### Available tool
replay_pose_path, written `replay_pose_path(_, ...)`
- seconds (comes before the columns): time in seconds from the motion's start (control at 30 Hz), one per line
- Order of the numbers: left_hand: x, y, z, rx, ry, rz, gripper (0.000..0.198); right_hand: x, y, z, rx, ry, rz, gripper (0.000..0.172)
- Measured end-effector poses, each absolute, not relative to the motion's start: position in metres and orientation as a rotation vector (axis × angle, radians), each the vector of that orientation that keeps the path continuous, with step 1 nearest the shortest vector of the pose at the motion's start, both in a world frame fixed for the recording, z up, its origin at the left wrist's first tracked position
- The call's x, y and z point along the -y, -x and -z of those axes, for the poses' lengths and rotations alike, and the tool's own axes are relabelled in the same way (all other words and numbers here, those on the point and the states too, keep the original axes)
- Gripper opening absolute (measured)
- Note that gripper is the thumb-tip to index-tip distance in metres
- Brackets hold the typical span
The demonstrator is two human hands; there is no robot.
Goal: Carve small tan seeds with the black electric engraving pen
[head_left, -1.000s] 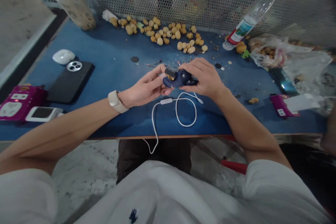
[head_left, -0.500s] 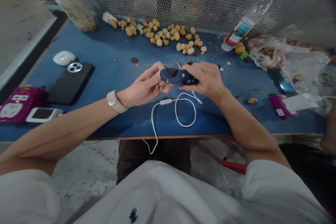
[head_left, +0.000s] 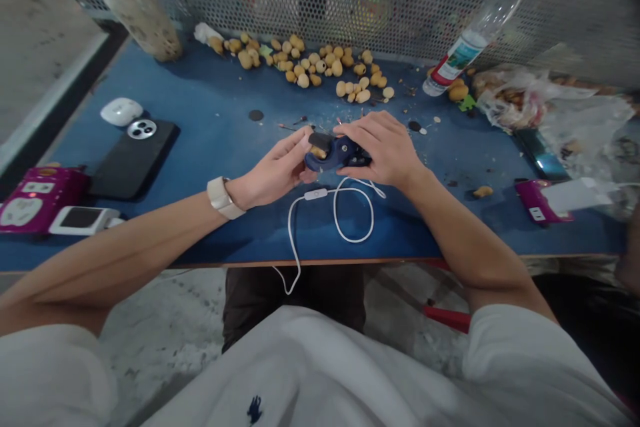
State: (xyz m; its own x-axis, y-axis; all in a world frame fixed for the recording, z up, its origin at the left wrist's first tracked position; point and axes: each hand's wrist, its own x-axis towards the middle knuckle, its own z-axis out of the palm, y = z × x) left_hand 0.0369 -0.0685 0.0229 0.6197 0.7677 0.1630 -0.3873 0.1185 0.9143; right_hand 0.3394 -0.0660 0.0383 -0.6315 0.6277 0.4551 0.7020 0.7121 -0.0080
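Observation:
My right hand [head_left: 383, 147] is closed around a dark blue hinged hand tool [head_left: 327, 163] with a curved jaw, a black upper part and a round pivot screw. The tool's handles are mostly hidden in the palm. A yellow-brown piece, like one of the small gourds [head_left: 320, 153], shows between the black part and the curved jaw. My left hand [head_left: 285, 170] has its thumb and fingers closed at the jaw end, around that piece, whose far side is hidden. A looped white cable [head_left: 371, 213] with an inline switch lies below the hands.
Small gourds [head_left: 303, 67] lie along the back by a perforated metal screen [head_left: 320, 0]. A bottle [head_left: 460, 57] leans there beside plastic bags [head_left: 520, 97]. Left are a phone [head_left: 135, 163], a white case [head_left: 121, 111] and a purple power socket [head_left: 43, 197]. Right is another purple socket [head_left: 535, 200].
The black upper part of the tool has lifted from the curved jaw, so the yellow-brown piece now shows. Both hands have shifted slightly left.

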Motion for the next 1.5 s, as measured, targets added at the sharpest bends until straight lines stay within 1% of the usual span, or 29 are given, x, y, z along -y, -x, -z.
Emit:
replay_pose_path(0.17, 0.069, -0.038, -0.020, -0.412, -1.109, -0.865, 0.050, 0.063, -0.343, -0.034, 2.474, 1.017, 0.272, 0.110)
replay_pose_path(0.43, 0.069, -0.037, -0.028, -0.420, -1.046, -0.765, 0.041, 0.061, -0.348, -0.035, 2.502, 0.976, 0.294, 0.111)
replay_pose_path(0.7, 0.066, -0.034, -0.029, -0.322, -1.028, -0.726, 0.040, 0.062, -0.347, -0.040, 2.534, 0.975, 0.238, 0.107)
replay_pose_path(0.93, 0.066, -0.033, -0.026, -0.312, -1.039, -0.741, 0.038, 0.060, -0.347, -0.041, 2.528, 0.966, 0.249, 0.110)
replay_pose_path(1.0, 0.066, -0.033, -0.025, -0.335, -1.039, -0.758, 0.038, 0.059, -0.348, -0.041, 2.524, 0.964, 0.248, 0.110)
replay_pose_path(1.2, 0.065, -0.031, -0.023, -0.342, -1.076, -0.772, 0.050, 0.060, -0.350, -0.040, 2.498, 0.964, 0.281, 0.103)
replay_pose_path(1.5, 0.066, -0.032, -0.028, -0.366, -1.026, -0.777, 0.049, 0.063, -0.353, -0.039, 2.512, 0.961, 0.375, 0.098)
